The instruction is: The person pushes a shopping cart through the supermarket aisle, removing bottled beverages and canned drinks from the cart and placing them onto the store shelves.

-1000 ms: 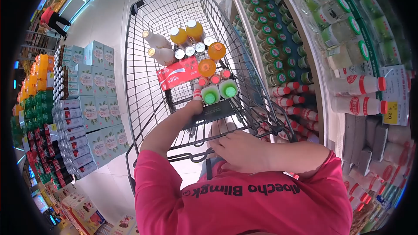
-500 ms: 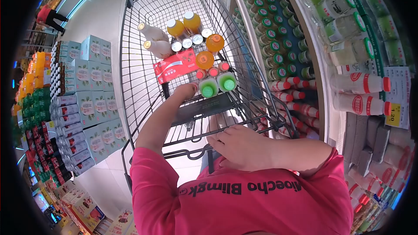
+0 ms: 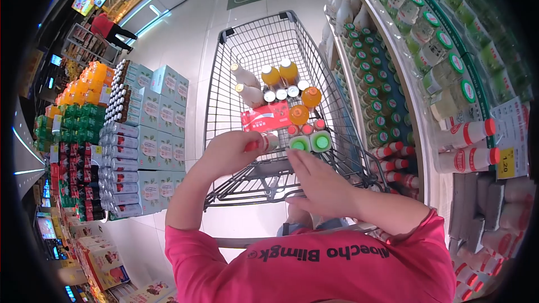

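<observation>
My left hand [image 3: 233,151] is closed around a small bottle [image 3: 270,142] with a red cap, held over the near left part of the shopping cart [image 3: 224,78]. My right hand [image 3: 315,182] has its fingers stretched out, holding nothing, near the cart's close end. Two green-capped bottles [image 3: 310,142] stand just beyond its fingertips. Behind these are three small red-capped bottles [image 3: 307,129] and orange-capped bottles [image 3: 299,115]. A red pack [image 3: 264,118] lies left of them. Several cans [image 3: 282,94], orange juice bottles [image 3: 279,73] and two white bottles [image 3: 247,85] stand farther in.
Shelves with green-lidded jars [image 3: 375,92] and red-capped bottles [image 3: 466,160] run along the right. Stacked pale boxes [image 3: 160,134], cans [image 3: 120,168] and soda bottles [image 3: 81,123] rise at the left. A person [image 3: 106,28] in red stands far left.
My left hand has lifted back toward me with the red-capped bottle. My right hand's fingers have stretched forward. The view has shifted, so the cart appears farther right and lower.
</observation>
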### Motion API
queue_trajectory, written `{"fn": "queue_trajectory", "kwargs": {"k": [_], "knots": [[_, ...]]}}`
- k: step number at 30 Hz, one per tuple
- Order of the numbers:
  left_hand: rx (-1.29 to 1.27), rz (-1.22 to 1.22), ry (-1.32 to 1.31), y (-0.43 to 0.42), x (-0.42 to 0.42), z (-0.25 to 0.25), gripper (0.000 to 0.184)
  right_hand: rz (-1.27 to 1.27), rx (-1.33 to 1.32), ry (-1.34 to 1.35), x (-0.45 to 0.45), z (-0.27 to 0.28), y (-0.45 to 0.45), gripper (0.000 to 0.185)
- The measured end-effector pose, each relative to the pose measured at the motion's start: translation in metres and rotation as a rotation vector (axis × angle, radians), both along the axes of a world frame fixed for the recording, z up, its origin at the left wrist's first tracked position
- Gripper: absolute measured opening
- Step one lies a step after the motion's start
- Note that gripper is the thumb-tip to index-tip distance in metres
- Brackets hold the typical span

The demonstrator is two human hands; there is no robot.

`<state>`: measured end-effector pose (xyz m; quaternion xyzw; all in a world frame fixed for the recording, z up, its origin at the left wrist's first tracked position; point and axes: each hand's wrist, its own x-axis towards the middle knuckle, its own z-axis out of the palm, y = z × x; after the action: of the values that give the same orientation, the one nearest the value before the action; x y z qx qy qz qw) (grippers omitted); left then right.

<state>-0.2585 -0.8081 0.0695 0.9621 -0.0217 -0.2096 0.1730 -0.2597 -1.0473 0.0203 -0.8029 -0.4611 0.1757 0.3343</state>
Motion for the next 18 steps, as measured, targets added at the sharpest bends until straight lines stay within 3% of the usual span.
{"fn": "queue_trajectory", "kwargs": {"k": [4, 7, 9, 13, 18], "knots": [[-0.203, 0.036, -0.307, -0.025, -0.043, 0.068, 0.012, -0.106, 0.089, 0.020, 0.003, 0.003, 0.004, 0.090], [-0.426, 0.105, -0.523, -0.034, -0.067, 0.088, 0.011, -0.093, 0.250, 0.040, 0.005, 0.011, 0.005, 0.092], [-0.548, 0.145, -0.533, -0.041, -0.080, 0.096, 0.013, -0.048, 0.348, 0.044, 0.008, 0.020, 0.003, 0.093], [-0.607, -0.037, -0.539, -0.051, -0.094, 0.115, 0.016, -0.008, 0.370, 0.156, 0.004, 0.035, -0.003, 0.074], [-0.554, -0.064, -0.520, -0.073, -0.095, 0.129, 0.018, -0.007, 0.506, 0.136, 0.002, 0.026, -0.001, 0.054]]}}
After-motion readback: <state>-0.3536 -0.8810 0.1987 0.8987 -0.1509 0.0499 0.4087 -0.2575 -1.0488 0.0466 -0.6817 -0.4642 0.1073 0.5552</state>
